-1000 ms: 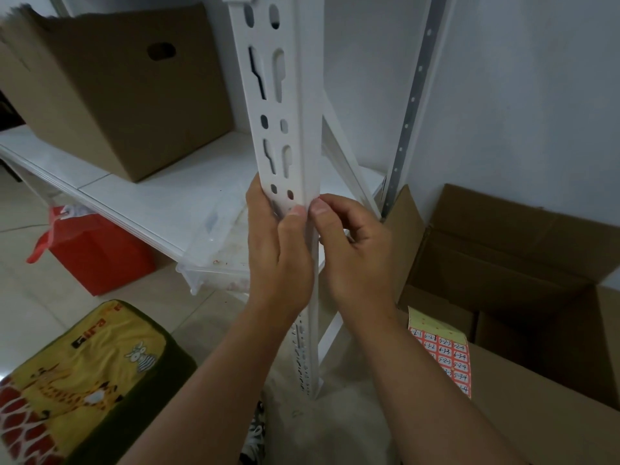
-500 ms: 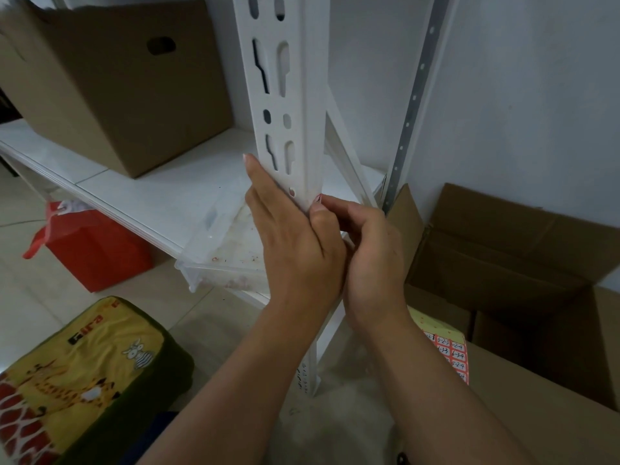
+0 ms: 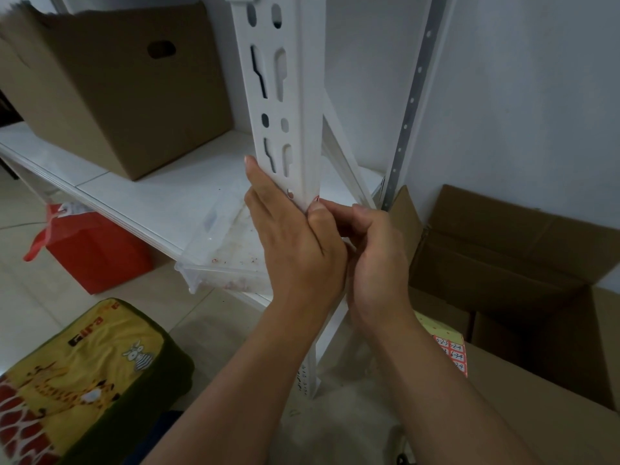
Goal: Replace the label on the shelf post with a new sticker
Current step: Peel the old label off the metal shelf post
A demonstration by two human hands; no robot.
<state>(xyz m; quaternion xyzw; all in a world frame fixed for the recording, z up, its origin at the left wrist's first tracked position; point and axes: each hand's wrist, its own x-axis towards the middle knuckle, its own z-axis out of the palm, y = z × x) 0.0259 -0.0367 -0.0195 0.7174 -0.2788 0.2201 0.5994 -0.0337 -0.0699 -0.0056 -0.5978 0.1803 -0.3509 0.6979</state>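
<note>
The white slotted shelf post (image 3: 302, 95) stands upright in the middle of the view. My left hand (image 3: 295, 243) lies flat along its left face with the fingers pointing up, bracing the post. My right hand (image 3: 375, 250) is curled around the post's right corner, thumb tip pressed on the edge. A sliver of pink label (image 3: 316, 198) shows just above that thumb; the rest is hidden under my hands. A sheet of pink numbered stickers (image 3: 451, 355) lies on a cardboard flap at the lower right.
A closed cardboard box (image 3: 117, 85) sits on the white shelf board (image 3: 141, 193). A clear plastic tray (image 3: 228, 260) juts out beneath the shelf. An open cardboard box (image 3: 510, 263) stands on the right. On the floor are a red bag (image 3: 94, 250) and a yellow cushion (image 3: 84, 380).
My left hand went from gripping the post with the thumb in front to lying flat higher along its left face. My right thumb stays at the post's corner.
</note>
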